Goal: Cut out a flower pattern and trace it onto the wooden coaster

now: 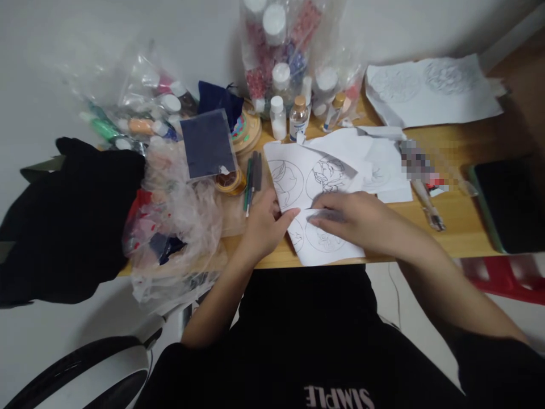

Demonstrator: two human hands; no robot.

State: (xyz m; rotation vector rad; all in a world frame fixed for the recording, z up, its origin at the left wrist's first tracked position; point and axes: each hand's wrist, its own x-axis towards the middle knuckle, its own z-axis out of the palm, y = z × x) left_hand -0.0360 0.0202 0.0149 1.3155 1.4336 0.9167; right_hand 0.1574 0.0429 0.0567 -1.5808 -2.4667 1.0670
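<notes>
A white sheet of paper with line drawings inside circles lies at the table's front edge. My left hand grips its left edge, thumb on top and fingers partly hidden behind. My right hand is closed in a pinch on the sheet's middle, where a straight crease or split runs across. I cannot tell which of the two it is. Under and behind this sheet are more white papers. Left of my left hand lie dark and green pens and a spool of golden thread.
Small bottles and bead-filled plastic bags stand at the back. Crumpled plastic and a black cloth item crowd the left. Rightward are printed drawings, a clear-barrelled pen and a dark-screened device.
</notes>
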